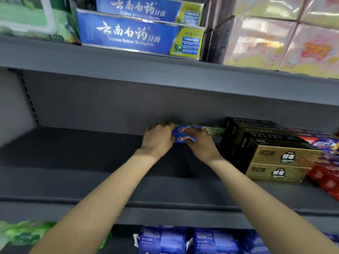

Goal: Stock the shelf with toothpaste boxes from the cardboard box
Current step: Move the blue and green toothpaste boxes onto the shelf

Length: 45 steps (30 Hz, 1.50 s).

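Two blue and green toothpaste boxes [200,132] lie stacked against the back wall of the grey middle shelf [91,158]. My left hand [158,139] grips the stack's left end, fingers curled over the top edge. My right hand [199,142] rests on the front face of the boxes with fingers spread over them. The right end of the stack touches the black and gold boxes [271,149]. The cardboard box is out of view.
Black and gold boxes and red boxes [326,173] fill the shelf's right part. Blue toothpaste boxes [139,33] and pink packs [275,37] stand on the shelf above. Blue packs [187,241] and green packs [22,233] sit below.
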Each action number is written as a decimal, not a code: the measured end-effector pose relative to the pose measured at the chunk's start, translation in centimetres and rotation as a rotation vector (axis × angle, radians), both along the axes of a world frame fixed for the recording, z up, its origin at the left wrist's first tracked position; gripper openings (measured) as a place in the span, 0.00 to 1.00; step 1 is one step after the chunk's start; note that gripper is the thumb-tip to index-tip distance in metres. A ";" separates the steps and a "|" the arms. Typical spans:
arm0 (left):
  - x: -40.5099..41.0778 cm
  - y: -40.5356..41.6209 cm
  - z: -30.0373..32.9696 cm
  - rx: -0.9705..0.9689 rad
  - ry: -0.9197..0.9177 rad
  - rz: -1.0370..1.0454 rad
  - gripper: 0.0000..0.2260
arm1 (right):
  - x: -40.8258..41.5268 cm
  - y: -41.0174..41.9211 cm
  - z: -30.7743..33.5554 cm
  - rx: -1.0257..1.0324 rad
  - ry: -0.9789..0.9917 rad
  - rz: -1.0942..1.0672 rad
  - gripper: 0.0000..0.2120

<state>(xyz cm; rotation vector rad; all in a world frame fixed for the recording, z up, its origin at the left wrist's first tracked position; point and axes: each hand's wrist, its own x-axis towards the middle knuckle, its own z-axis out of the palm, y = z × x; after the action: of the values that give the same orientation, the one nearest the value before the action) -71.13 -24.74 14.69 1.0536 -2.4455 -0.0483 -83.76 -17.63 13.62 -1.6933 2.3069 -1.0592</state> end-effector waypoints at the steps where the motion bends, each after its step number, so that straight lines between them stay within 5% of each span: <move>1: 1.1 0.7 0.3 0.017 0.019 0.014 0.13 | 0.8 0.6 0.1 -0.009 0.004 -0.004 0.17; 10: 15.1 11.6 -0.5 0.158 0.373 0.130 0.04 | 13.2 9.3 0.5 -0.014 -0.060 0.189 0.09; 19: 35.5 21.3 -8.2 0.296 0.308 0.467 0.06 | 33.0 14.5 -6.5 0.186 -0.113 0.506 0.08; 29: 59.3 26.2 -16.7 0.553 -0.012 0.714 0.09 | 54.7 17.7 -15.4 0.423 -0.142 0.626 0.11; 32: 64.5 26.3 -19.4 0.633 -0.187 0.662 0.07 | 59.5 18.1 -19.1 0.591 -0.138 0.605 0.14; 35: 67.8 26.4 -22.0 0.742 -0.361 0.515 0.20 | 62.7 18.5 -22.2 0.688 -0.138 0.599 0.18; 39: 69.6 27.3 -25.1 0.877 -0.348 0.325 0.27 | 64.8 19.4 -25.6 0.809 -0.177 0.621 0.26; 45: 71.2 27.9 -27.0 0.728 -0.376 0.319 0.37 | 66.1 20.4 -27.9 0.882 -0.210 0.628 0.36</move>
<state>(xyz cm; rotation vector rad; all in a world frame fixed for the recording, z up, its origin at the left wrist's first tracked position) 0.07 3.15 -12.29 1.8960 -2.6013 -0.7410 -17.61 2.72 -14.26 -1.5931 1.5301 -0.0515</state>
